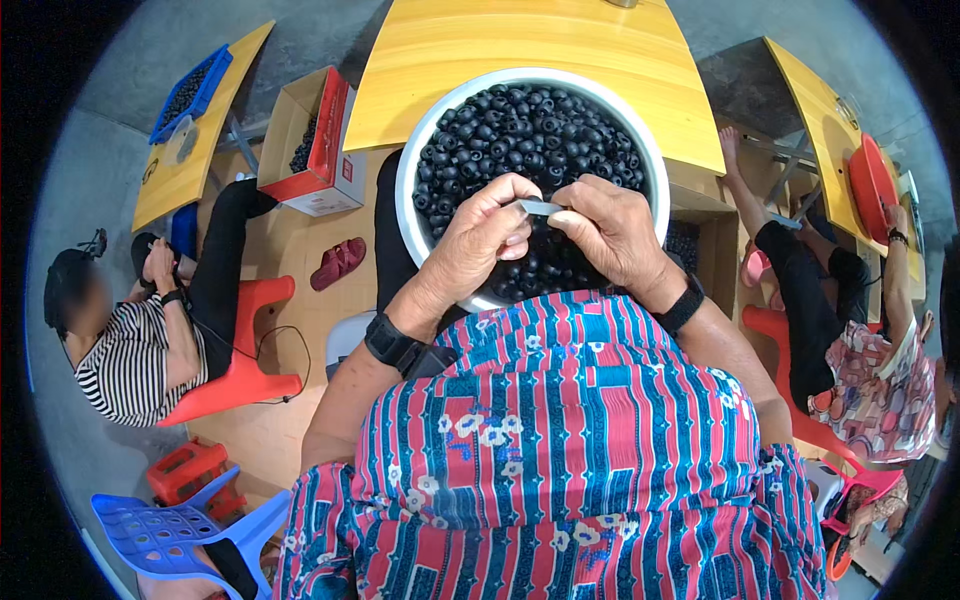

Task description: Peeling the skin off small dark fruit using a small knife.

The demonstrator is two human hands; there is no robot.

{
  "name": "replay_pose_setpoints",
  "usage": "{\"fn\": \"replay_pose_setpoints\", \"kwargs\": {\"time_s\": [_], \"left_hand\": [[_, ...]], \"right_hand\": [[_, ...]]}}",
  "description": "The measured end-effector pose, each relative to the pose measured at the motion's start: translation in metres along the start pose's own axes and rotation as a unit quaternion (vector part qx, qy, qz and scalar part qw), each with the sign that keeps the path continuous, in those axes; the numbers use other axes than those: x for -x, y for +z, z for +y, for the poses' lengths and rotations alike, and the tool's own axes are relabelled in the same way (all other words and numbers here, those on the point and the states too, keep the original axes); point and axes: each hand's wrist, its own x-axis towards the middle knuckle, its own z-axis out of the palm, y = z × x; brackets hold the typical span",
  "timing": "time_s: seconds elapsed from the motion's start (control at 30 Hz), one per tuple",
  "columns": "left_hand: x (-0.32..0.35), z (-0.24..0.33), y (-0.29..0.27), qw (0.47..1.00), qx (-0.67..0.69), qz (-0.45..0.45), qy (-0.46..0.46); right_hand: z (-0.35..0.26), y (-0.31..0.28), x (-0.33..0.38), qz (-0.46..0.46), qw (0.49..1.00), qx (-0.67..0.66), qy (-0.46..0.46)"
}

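A white round basin [408, 170] rests on my lap, filled with several small black ring-shaped parts [530, 125]. My left hand [480, 240] and my right hand [612, 232] meet over the basin's near side. Between their fingertips they pinch a small flat grey strip [538, 207]. Both wrists wear black bands. My striped red and blue top fills the lower middle of the view.
A yellow table [520, 50] stands just beyond the basin. At the left, a person in a striped shirt sits on a red stool [240, 370] near an open cardboard box [315, 140]. Another person sits at the right. A blue plastic chair [170, 525] is at the lower left.
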Motion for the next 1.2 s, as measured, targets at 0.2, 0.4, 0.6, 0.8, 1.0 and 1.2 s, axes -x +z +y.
{"fn": "replay_pose_setpoints", "kwargs": {"time_s": [0.2, 0.4, 0.6, 0.8, 1.0, 1.2], "left_hand": [[0.003, 0.005, 0.008, 1.000, 0.017, 0.000, -0.009], [0.000, -0.003, 0.004, 0.999, 0.014, 0.019, 0.023], [-0.003, -0.005, 0.005, 0.999, 0.026, 0.031, 0.005], [-0.002, -0.008, 0.001, 0.998, 0.049, 0.025, 0.001], [-0.002, -0.007, 0.002, 0.998, 0.049, 0.025, 0.013], [-0.004, -0.008, 0.002, 0.999, 0.021, 0.026, 0.003]], "right_hand": [[0.008, 0.001, -0.004, 0.099, 0.989, -0.094, 0.061], [0.001, -0.003, -0.004, 0.122, 0.985, -0.123, -0.025], [-0.005, -0.004, -0.001, 0.067, 0.995, -0.016, -0.074], [-0.004, -0.002, 0.000, 0.069, 0.994, 0.018, -0.089], [-0.006, -0.004, 0.001, 0.068, 0.993, 0.019, -0.092], [-0.005, -0.003, 0.001, 0.075, 0.992, 0.022, -0.096]]}}
